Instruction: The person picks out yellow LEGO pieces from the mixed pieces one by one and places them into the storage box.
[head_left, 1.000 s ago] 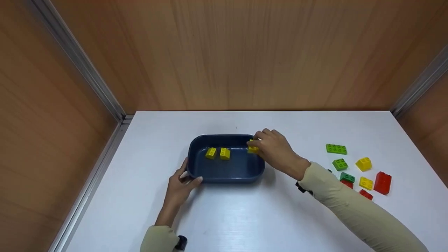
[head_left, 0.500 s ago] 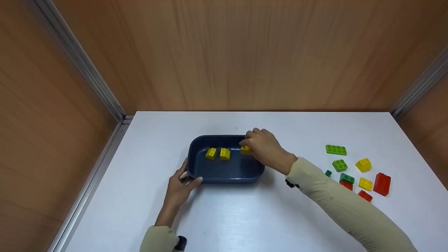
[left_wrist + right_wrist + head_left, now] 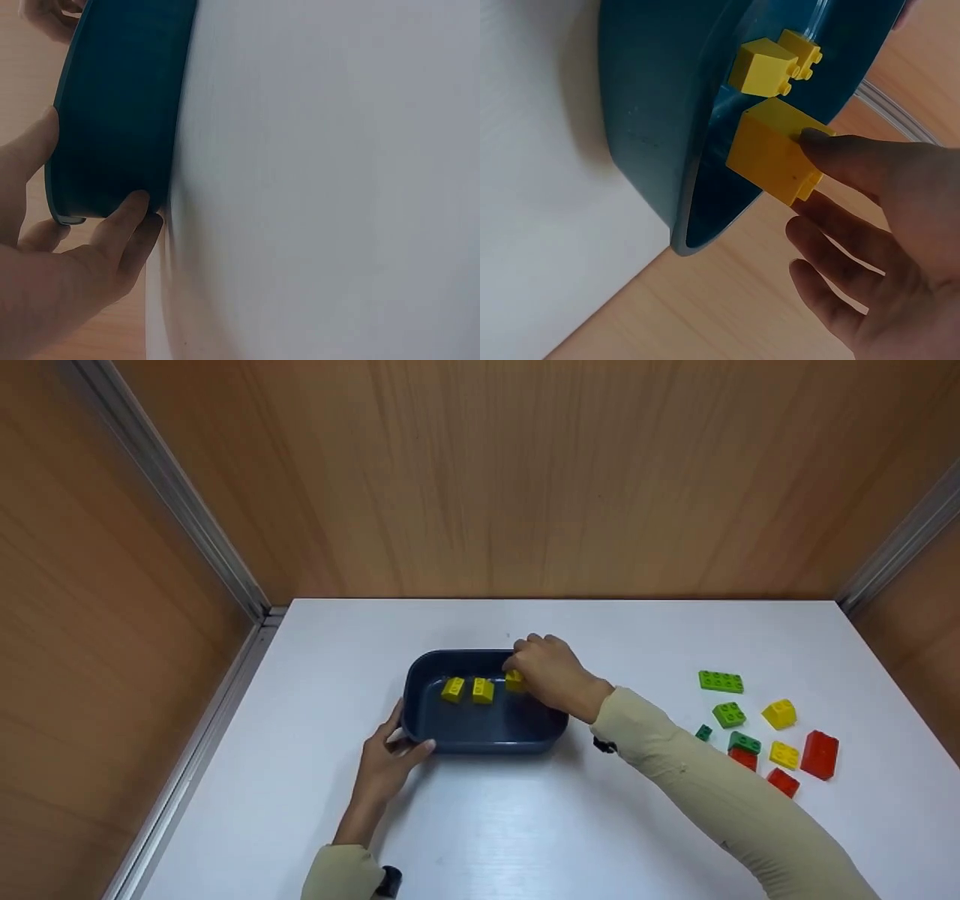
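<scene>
A dark blue rectangular tray [image 3: 484,746] sits on the white table. My left hand [image 3: 381,765] grips its near left corner, thumb at the rim and fingers along the side, as the left wrist view also shows. Over the tray's right part, my right hand [image 3: 551,671] pinches a yellow toy brick [image 3: 769,150] between thumb and fingers. That brick is held within the tray's rim, its studs facing the palm in the right wrist view. Two more yellow toy bricks, one on the left [image 3: 453,689] and one in the middle [image 3: 483,691], lie side by side on the tray floor.
On the table's right lie loose toy bricks: a long light green one [image 3: 721,681], a smaller green one [image 3: 729,714], yellow ones [image 3: 780,713], a big red one [image 3: 820,755] and several others. Wooden panels [image 3: 525,480] stand behind and at both sides.
The right hand has moved left with its yellow brick, from the tray's right edge towards the two bricks inside. The left hand and the tray have stayed in place.
</scene>
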{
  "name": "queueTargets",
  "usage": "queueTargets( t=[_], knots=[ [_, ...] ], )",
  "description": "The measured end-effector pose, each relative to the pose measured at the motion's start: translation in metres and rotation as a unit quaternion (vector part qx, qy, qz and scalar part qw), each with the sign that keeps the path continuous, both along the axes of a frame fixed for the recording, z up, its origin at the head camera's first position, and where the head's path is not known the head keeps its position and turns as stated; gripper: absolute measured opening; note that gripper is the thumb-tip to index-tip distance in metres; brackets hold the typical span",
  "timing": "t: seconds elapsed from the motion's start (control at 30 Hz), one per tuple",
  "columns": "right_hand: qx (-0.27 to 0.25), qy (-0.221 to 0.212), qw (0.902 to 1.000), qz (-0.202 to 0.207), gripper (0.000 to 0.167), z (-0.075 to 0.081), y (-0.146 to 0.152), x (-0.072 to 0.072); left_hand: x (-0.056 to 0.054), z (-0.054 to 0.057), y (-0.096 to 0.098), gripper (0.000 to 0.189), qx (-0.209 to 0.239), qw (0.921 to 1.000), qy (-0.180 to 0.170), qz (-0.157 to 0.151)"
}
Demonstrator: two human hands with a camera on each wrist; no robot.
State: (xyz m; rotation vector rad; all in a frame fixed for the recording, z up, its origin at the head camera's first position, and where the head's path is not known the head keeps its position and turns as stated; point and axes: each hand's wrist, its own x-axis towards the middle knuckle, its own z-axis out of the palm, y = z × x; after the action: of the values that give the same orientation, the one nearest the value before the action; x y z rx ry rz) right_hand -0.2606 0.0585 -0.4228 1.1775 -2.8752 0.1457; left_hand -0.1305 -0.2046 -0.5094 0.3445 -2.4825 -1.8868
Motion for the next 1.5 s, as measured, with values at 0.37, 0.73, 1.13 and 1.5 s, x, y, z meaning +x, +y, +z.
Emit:
queueTargets(
  t=[0.37,0.73,1.13,1.5],
  knots=[
    [0.007,-0.018,0.9998,0.001,0.026,-0.007,-0.010,-0.007,-0.001,0.000,0.002,0.086,-0.006,1.0000,0.001,0.000],
    [0.010,-0.063,0.9977,-0.021,0.026,-0.014,-0.014,-0.015,-0.001,0.001,0.006,0.086,0.001,1.0000,0.000,-0.001],
    [0.007,-0.071,0.9970,-0.031,0.021,-0.018,-0.014,-0.018,-0.002,0.002,0.007,0.086,-0.006,1.0000,0.004,-0.003],
    [0.053,-0.040,0.9969,-0.042,0.014,-0.020,-0.020,-0.017,-0.003,0.001,0.007,0.085,-0.011,0.9999,0.004,-0.004]
  ],
)
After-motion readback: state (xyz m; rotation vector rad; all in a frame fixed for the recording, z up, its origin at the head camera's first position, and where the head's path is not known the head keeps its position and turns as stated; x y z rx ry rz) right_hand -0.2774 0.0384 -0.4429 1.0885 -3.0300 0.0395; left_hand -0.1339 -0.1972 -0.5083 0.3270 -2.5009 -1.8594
